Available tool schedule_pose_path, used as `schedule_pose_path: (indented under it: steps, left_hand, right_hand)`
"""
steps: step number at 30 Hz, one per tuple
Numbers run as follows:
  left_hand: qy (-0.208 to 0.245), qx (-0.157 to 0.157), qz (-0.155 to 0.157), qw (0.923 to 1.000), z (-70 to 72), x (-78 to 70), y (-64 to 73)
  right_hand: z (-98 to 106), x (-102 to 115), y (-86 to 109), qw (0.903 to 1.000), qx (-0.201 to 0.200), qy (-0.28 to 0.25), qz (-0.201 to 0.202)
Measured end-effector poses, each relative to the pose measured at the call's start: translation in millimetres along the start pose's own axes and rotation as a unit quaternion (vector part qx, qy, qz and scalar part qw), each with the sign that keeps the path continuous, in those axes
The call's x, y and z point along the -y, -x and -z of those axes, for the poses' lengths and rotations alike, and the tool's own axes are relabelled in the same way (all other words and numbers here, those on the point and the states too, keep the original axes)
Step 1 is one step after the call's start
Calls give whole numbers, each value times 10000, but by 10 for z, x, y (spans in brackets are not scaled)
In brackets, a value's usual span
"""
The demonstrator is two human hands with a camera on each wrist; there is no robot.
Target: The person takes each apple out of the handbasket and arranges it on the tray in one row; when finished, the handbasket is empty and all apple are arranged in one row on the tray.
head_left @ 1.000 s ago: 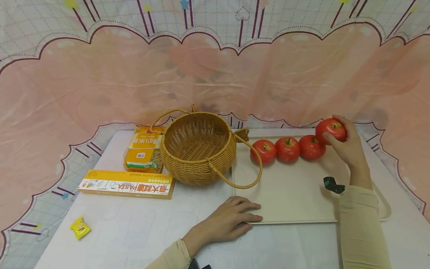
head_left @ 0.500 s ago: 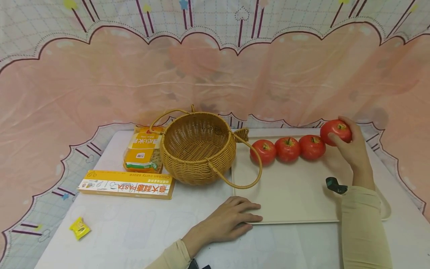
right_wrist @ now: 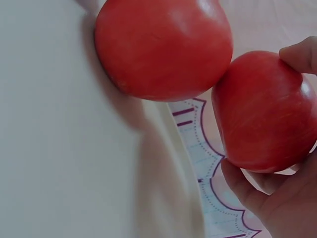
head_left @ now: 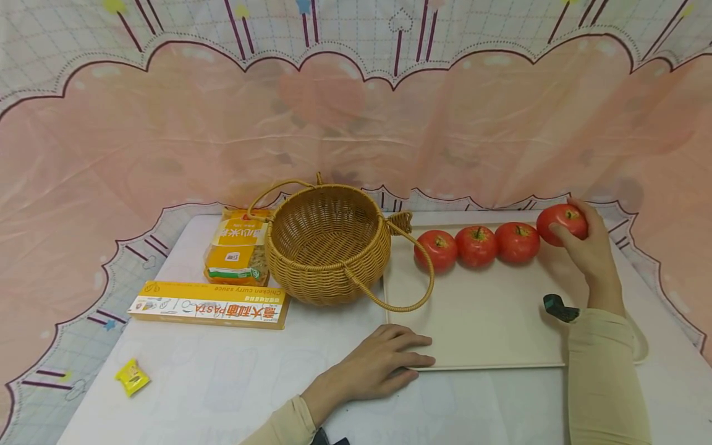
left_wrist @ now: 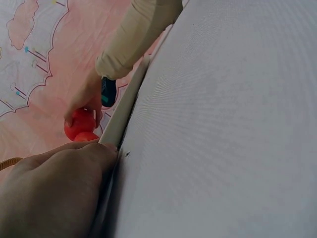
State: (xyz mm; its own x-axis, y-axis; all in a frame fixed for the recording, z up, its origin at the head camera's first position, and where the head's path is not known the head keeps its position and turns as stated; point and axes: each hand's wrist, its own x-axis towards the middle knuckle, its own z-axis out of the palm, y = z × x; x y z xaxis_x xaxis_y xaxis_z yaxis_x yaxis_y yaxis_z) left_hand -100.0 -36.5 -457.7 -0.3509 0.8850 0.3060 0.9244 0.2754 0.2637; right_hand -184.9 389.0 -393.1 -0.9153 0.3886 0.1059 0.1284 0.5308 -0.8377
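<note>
My right hand (head_left: 592,247) grips a red apple (head_left: 560,224) between thumb and fingers at the far right of the tray, slightly above its surface. In the right wrist view this held apple (right_wrist: 265,111) appears right beside another apple (right_wrist: 163,47). Three more apples (head_left: 476,247) sit in a row along the back of the beige tray (head_left: 489,327). My left hand (head_left: 375,364) rests at the tray's front left corner, its fingers spread and laid over the rim. Seen from the left wrist, that hand (left_wrist: 54,188) touches the tray edge.
A wicker basket (head_left: 328,284) with its handles folded out stands left of the tray, one handle over the tray's corner. Further left are a yellow food bag (head_left: 236,250), a pasta box (head_left: 208,304) and a small yellow packet (head_left: 132,377). A patterned cloth (head_left: 334,123) hangs behind.
My right hand has shifted a little to the right and down with the apple, away from the row's end apple. The left hand and the other things have stayed put.
</note>
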Motion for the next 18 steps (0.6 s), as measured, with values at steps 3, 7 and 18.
schedule_pose_path:
  steps: [3,7,18]
  left_hand:
    - [-15,-4,-14,10000,-11,1,-2]
    - [-22,-9,-19,10000,-16,3,-2]
    - [-30,-4,-7,10000,-7,6,-3]
  right_hand:
    - [-6,-37,-5,10000,2,-39,-50]
    - [-17,-83,-8,10000,-53,-54,-29]
    - [-39,-181,-19,9996,172,-129,-191]
